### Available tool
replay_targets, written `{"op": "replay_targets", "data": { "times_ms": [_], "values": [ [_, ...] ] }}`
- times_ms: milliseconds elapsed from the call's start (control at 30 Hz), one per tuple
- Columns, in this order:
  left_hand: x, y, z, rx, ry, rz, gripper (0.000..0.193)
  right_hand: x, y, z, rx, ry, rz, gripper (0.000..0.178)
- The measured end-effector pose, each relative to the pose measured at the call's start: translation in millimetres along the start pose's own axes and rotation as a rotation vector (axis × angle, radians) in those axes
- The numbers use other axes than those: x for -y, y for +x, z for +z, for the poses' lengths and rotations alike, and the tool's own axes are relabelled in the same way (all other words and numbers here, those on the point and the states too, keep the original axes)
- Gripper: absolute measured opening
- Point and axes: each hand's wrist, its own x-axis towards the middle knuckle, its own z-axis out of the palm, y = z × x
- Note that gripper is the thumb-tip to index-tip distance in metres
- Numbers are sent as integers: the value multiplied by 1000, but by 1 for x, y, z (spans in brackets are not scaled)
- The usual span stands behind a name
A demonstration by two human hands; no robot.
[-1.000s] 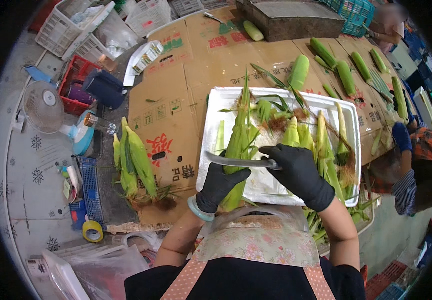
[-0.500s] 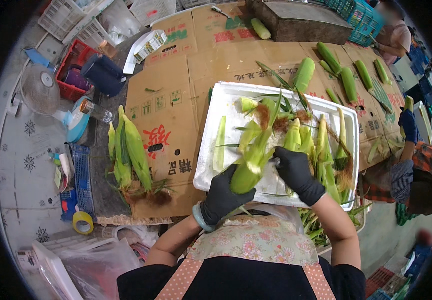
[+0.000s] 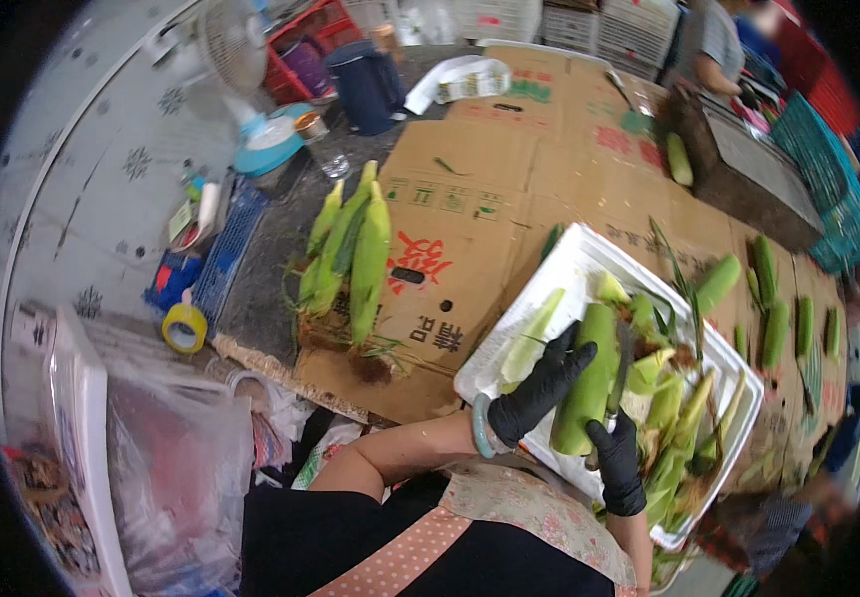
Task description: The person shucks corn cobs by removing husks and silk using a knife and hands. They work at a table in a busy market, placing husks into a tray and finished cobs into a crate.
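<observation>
My left hand [image 3: 537, 396], in a black glove, is closed around a green corn ear [image 3: 583, 383] still wrapped in smooth inner husk. In my right hand [image 3: 621, 466], also black-gloved, is a small knife [image 3: 623, 366]; its blade lies alongside the ear's right side. Both hands are over a white foam box [image 3: 566, 261]. Inside the box are husk leaves [image 3: 531, 340], cut tops and brown silk. To the left, several unpeeled corn ears [image 3: 370, 264] lie on the cardboard with their silk ends toward me.
Trimmed corn ears [image 3: 775, 333] lie on the cardboard [image 3: 509, 189] at right. A metal block-like box [image 3: 748, 164] and a teal basket [image 3: 838, 189] stand at far right. A jug [image 3: 362, 88], glass jar [image 3: 322, 144] and fan [image 3: 236, 45] are far left. Another person [image 3: 713, 55] stands beyond.
The view has swung, shifting the table's things. The loose leaves at the ear's top are gone; it now stands upright in my left hand. The knife has come into sight in my right hand.
</observation>
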Motion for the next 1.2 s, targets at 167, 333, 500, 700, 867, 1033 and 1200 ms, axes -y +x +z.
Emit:
{"op": "replay_targets", "data": {
  "times_ms": [167,333,500,700,867,1033,1200],
  "values": [
    [9,20,-61,11,420,215,46,2,39,-31,-68,648,98,40],
    [-14,25,-194,-757,876,496,48,55,92,-102,-352,555,-266,46],
    [7,-10,-295,-1027,1341,1,60,62,84,-79,-229,536,-192,38],
    [13,-17,-316,-733,844,46,59,48,60,-16,-48,380,71,34],
    [-39,-38,-198,-364,9,-233,53,64,53,-5,24,69,80,35],
    [-34,-21,-113,433,-405,-535,67,70,73,10,40,293,-139,53],
    [38,24,-90,578,-61,-622,65,62,69,10,-309,237,-45,37]
  ]
}}
